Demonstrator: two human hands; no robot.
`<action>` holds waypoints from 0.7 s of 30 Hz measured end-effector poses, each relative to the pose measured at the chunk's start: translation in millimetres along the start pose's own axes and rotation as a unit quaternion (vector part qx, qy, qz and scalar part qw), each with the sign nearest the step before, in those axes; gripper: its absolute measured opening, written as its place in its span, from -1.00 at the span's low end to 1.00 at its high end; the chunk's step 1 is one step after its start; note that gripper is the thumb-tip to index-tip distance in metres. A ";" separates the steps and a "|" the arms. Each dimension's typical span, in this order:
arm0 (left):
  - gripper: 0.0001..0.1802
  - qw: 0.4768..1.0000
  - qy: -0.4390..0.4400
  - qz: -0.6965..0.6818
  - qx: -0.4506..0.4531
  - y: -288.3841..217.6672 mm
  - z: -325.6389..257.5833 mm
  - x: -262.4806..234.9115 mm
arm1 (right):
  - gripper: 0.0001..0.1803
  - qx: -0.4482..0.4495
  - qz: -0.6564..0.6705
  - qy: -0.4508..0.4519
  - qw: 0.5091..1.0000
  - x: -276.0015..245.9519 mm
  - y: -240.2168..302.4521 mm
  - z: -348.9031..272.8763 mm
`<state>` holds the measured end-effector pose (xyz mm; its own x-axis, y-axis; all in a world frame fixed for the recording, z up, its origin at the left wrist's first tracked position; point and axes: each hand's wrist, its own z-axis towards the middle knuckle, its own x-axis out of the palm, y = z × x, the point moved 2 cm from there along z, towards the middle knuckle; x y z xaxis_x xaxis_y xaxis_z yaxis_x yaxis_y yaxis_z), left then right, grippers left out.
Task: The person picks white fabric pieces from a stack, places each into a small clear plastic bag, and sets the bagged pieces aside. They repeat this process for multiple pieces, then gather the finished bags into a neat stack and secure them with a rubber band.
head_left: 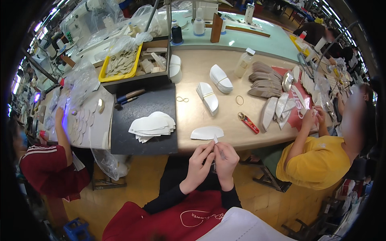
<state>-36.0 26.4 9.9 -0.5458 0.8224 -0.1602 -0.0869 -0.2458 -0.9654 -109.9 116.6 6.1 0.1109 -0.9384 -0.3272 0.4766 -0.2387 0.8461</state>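
My sleeves [169,199] were black, my apron [177,221] red with a white outline drawing. The cut pieces [152,126] stacked on the black mat [132,142] were white, like the single piece [207,133] on the tan tabletop [225,72]. A red cutter [248,123] lay nearby, and a yellow tray [120,64] held beige pieces.

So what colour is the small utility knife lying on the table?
Red utility knife, clearest in the head view.
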 end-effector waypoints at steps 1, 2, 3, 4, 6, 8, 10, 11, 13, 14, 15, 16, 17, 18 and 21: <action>-0.58 1.000 0.005 -0.003 -0.003 -0.5 -0.5 -0.5 | -0.85 -0.016 -0.014 -0.007 1.000 1.2 0.8 0.1; -0.57 1.000 0.004 0.004 -0.002 -0.9 -0.8 -1.4 | -0.85 -0.026 -0.031 -0.013 0.999 2.2 1.5 0.2; -0.57 1.000 0.006 0.007 -0.001 -1.2 -1.4 -2.2 | -0.85 -0.020 -0.023 -0.015 0.999 2.5 1.8 -0.2; -0.57 1.000 0.009 0.005 -0.001 -1.1 -1.8 -3.0 | -0.85 -0.010 -0.017 -0.013 1.000 2.8 2.1 -0.5; -0.60 1.000 0.003 0.000 -0.006 0.2 -1.8 -5.6 | -0.85 0.011 -0.003 -0.006 1.000 3.0 3.2 -0.6; -0.63 0.999 -0.003 -0.031 -0.033 3.0 -0.6 -8.2 | -0.86 0.028 0.011 0.002 1.000 2.5 4.9 0.0; -0.69 0.992 -0.011 -0.100 -0.073 7.9 3.5 -10.0 | -0.88 0.059 0.046 0.027 0.997 1.9 5.6 1.2; -0.70 0.983 -0.011 -0.152 -0.099 10.4 5.3 -10.9 | -0.89 0.070 0.062 0.039 0.995 1.1 5.5 2.0; -0.72 0.963 -0.002 -0.225 -0.146 15.1 8.9 -13.8 | -0.91 0.083 0.090 0.069 0.990 -0.7 4.8 2.5; -0.75 0.959 -0.002 -0.244 -0.143 16.3 10.6 -15.5 | -0.92 0.088 0.097 0.076 0.988 -1.5 4.3 1.4; -0.77 0.966 0.001 -0.219 -0.140 17.2 12.0 -17.4 | -0.94 0.093 0.105 0.087 0.986 -1.5 3.3 0.4; -0.79 0.971 -0.002 -0.202 -0.127 17.6 13.2 -19.4 | -0.95 0.102 0.108 0.101 0.984 -0.7 2.0 -1.2; -0.81 0.978 0.001 -0.168 -0.124 18.0 13.6 -21.1 | -0.94 0.128 0.134 0.109 0.977 0.7 0.1 -3.2; -0.84 0.983 0.001 -0.140 -0.120 18.1 14.0 -22.9 | -0.92 0.159 0.155 0.122 0.967 2.4 -2.2 -4.9; -0.85 0.983 -0.080 -0.114 -0.122 18.5 15.1 -30.4 | -0.87 0.236 0.375 0.035 0.896 0.2 -8.4 -5.9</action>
<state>-33.6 -10.9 0.0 -0.6614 0.7457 0.0806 -0.0299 0.0812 -0.9963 -108.8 119.9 -3.6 0.3068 -0.8649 0.3973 -0.1754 0.3589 0.9167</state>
